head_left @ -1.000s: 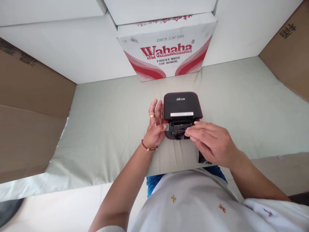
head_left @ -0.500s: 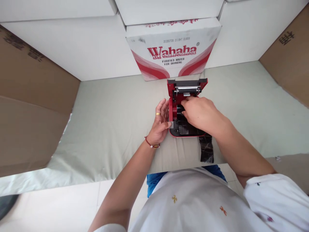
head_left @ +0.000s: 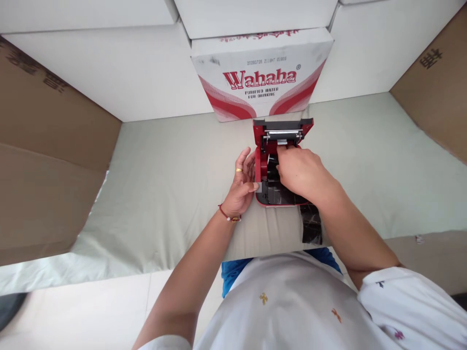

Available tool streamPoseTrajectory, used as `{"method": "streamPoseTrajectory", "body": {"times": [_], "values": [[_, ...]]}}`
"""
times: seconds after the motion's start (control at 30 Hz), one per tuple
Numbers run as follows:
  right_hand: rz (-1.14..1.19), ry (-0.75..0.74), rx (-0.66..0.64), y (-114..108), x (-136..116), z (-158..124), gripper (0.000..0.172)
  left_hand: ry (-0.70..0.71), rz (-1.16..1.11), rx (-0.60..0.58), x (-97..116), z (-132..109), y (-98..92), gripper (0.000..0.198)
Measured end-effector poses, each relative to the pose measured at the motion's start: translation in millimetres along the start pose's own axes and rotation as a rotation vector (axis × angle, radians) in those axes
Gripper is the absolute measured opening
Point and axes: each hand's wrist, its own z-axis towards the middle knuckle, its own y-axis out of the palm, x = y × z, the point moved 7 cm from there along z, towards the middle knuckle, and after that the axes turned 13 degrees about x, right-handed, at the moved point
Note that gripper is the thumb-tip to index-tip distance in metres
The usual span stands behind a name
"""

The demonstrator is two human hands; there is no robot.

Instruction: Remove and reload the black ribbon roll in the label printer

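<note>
A small red and black label printer (head_left: pixel 258 170) stands on the cloth with its lid (head_left: pixel 283 124) raised. My left hand (head_left: pixel 242 187) grips the printer's left side, thumb on a grey tab at the front corner and fingers along the outer wall. Inside the body lies a glossy black roll (head_left: pixel 272 167), partly covered by my right hand (head_left: pixel 299 171). That hand reaches in from the right, its fingers bent down at the roll; the fingertips are mostly hidden. A creased black strip (head_left: pixel 311 224) lies on the cloth by the printer's front right corner.
Behind the printer stands a white and red water carton (head_left: pixel 260 78), against stacked white boxes (head_left: pixel 156 73). Brown cardboard boxes flank the table at left (head_left: pixel 54 160) and right (head_left: pixel 438 82). A pale green cloth (head_left: pixel 175 194) covers the table, whose front edge is close to my body.
My right hand has shifted slightly right and deeper into the printer, and my right forearm has drawn inward. The left hand holds its place on the printer.
</note>
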Motion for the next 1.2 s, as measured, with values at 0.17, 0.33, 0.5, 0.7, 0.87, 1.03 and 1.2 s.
{"method": "streamPoseTrajectory", "body": {"times": [0.17,0.33,0.5,0.7,0.87,1.03,1.2], "values": [[0.095,0.142,0.105,-6,6,-17,0.029,0.011,0.003,-0.007,1,0,0.0,0.111],[0.616,0.111,0.264,-35,26,-51,0.026,0.013,0.021,0.009,0,0,-2.6,0.107],[0.601,0.404,0.332,-49,119,-89,0.039,-0.019,-0.02,0.015,-2,1,-1.5,0.103],[0.378,0.592,0.137,18,206,-113,0.049,-0.02,-0.029,0.009,2,0,0.8,0.097],[0.27,0.433,0.295,36,190,-120,0.043,-0.045,-0.087,0.016,4,-1,1.1,0.093],[0.502,0.014,0.203,28,120,-117,0.034,-0.071,-0.125,0.071,7,-2,1.5,0.089],[0.304,0.004,-0.065,55,95,-111,0.044,-0.09,-0.156,0.081,7,-2,4.4,0.088]]}}
